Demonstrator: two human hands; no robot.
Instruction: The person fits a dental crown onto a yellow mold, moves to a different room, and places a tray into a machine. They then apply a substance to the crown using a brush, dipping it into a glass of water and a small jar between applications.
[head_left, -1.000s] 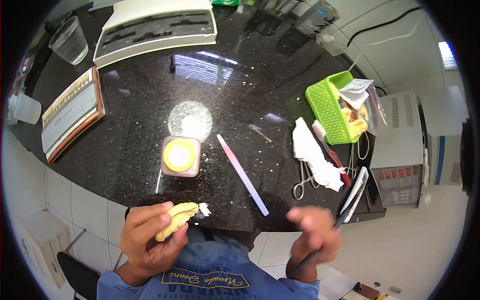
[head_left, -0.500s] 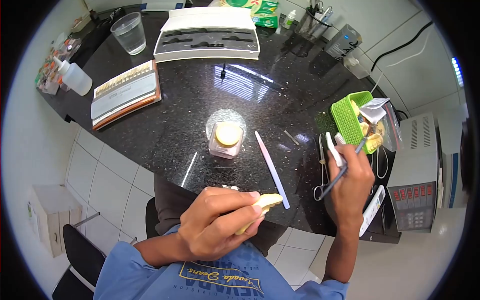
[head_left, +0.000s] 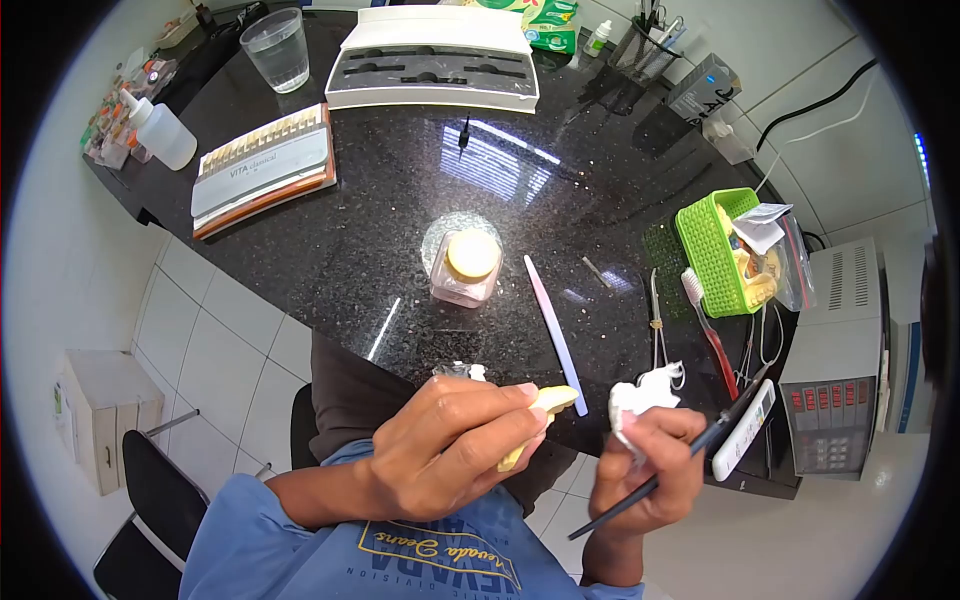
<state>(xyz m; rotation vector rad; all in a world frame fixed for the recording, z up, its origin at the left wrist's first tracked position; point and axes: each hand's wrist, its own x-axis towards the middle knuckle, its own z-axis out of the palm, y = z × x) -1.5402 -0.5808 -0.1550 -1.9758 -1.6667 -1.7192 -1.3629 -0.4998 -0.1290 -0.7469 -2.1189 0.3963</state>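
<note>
My left hand (head_left: 455, 445) pinches a pale yellow dental model (head_left: 556, 400) above the table's front edge. To its right, my right hand (head_left: 650, 475) is closed on a dark, thin-handled brush (head_left: 640, 490) and a crumpled white cloth (head_left: 640, 395). The two hands are apart. Beyond them a square jar with a yellowish top (head_left: 467, 267) stands on the black table, and a pink and blue stick (head_left: 555, 335) lies beside it.
A green basket (head_left: 715, 260) holds models and papers at the right. Near it lie a toothbrush (head_left: 712, 330) and scissor-like forceps (head_left: 656, 320). An open case (head_left: 435, 90), a glass (head_left: 277, 55), a shade guide (head_left: 265, 170) and a squeeze bottle (head_left: 165, 135) stand farther back.
My right hand has moved left and toward my body from beside the basket, with the brush and white cloth. The toothbrush now shows fully. My left hand still holds the model; the view has shifted slightly.
</note>
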